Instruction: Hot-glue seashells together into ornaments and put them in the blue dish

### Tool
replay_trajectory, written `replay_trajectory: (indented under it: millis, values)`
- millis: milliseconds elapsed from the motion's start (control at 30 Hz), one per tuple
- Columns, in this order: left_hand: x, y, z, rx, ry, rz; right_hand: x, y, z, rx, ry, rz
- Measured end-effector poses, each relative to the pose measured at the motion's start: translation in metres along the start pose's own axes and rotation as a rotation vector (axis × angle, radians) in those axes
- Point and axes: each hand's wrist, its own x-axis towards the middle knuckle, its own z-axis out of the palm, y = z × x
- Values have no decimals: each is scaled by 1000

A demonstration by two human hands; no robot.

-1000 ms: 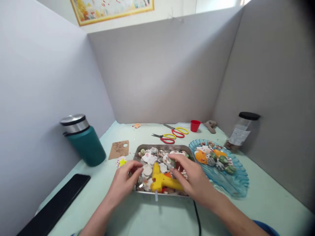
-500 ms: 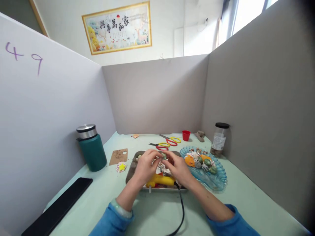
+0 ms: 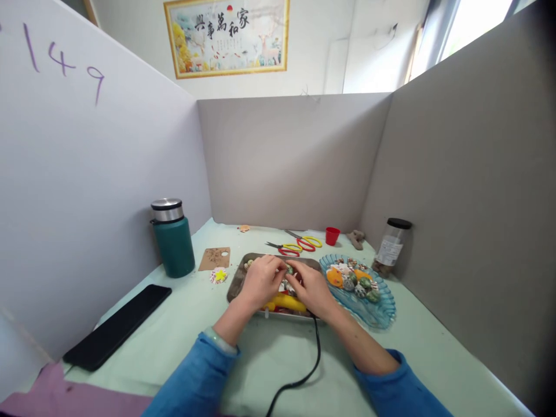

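Note:
Both hands meet above a metal tray (image 3: pixel 235 288), their fingertips pinched around a small green patterned ball (image 3: pixel 289 269). My left hand (image 3: pixel 263 280) is closed at the ball's left side, and my right hand (image 3: pixel 311 284) is closed at its right. The fingers partly cover the ball. Under the hands, a yellow glue gun (image 3: pixel 285 302) lies across the tray's near side, its black cord (image 3: pixel 318 347) running down toward me. Small pale and red pieces in the tray are partly hidden by my hands.
At right, a blue scalloped plate (image 3: pixel 377 315) bears patterned balls and orange pieces; a lidded jar (image 3: pixel 391 249) stands behind. Scissors (image 3: pixel 289 249) and a red cup (image 3: pixel 332 236) lie farther back. At left are a green bottle (image 3: pixel 174 246), a black slab (image 3: pixel 119 327) and a brown card (image 3: pixel 214 259).
The camera view has shifted, so the bottle and wall writing appear farther right. Purple cloth now shows at lower left. Both hands stay together at the green ball.

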Motion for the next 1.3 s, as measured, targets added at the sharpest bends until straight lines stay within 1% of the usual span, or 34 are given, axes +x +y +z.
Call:
replay_trajectory:
  millis: [100, 200, 367, 467, 567, 667, 833, 967, 1033, 1100, 1233, 1300]
  values:
    - [0, -2, -2, 28, -16, -22, 0, 2, 0, 7, -6, 12]
    - [1, -7, -3, -17, -17, -98, -1, 6, -1, 31, 24, 51]
    - [2, -14, 1, -258, -36, -310, -3, 6, -5, 27, 22, 26]
    - [3, -16, 5, -396, -52, -379, -3, 3, -6, 25, 10, 3]
    - [3, -17, 8, -496, -77, -393, -3, 2, -5, 27, 30, -4]
    - [2, -18, 10, -529, -85, -396, -3, 3, -4, 29, 49, -1]
    - [1, -22, 15, -637, -90, -410, -2, 3, -4, 30, 24, 1]
    - [1, -23, 18, -651, -71, -422, -1, 2, -4, 53, 31, 24]
    - [1, -21, 17, -673, -47, -409, -1, 1, -4, 84, 30, 40]
    - [2, -19, 15, -740, -51, -410, -1, 0, -5, 117, 23, 44]
    - [3, -12, 8, -914, -127, -506, -1, 0, -5, 168, 25, 43]
    - [4, -11, 6, -982, -141, -544, -2, 1, -4, 190, 30, 50]
